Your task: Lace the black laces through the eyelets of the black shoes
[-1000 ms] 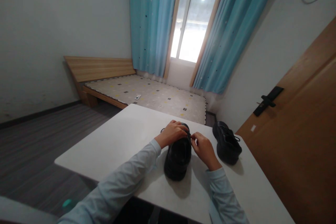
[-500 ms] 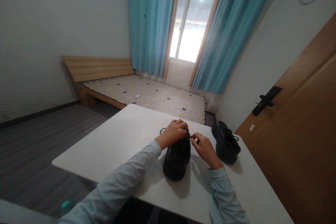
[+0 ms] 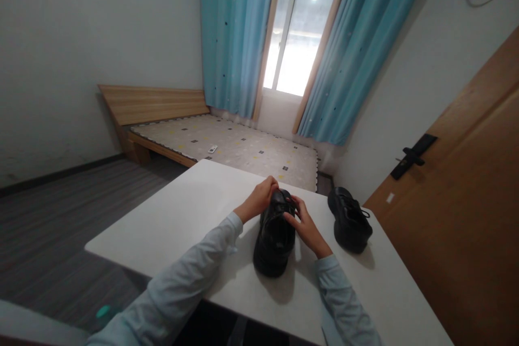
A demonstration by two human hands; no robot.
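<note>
While the black leather lace-up shoe with the thick sole is sitting on the white rectangular table, heel toward me and toe pointing away, I am working at its far end with both hands. It is looking fairly weighty in that chunky sole, which should be keeping it planted, and I am judging the upper to be stiff but slightly giving, smooth enough to slip under a loose grip; the thin laces are the soft part, best taken with fingertips, while the shoe itself would be best held by the sides of the upper or the heel. My left hand is curling over the toe end with the fingers bent and drawn together, touching the shoe near the laces; I cannot tell whether it is actually pinching a lace. My right hand is resting against the right side of the upper, fingers bent inward at the lacing, thumb close to them, not spread. Just beside it to the right, apart from it, the second matching black shoe is lying on the same table.
</note>
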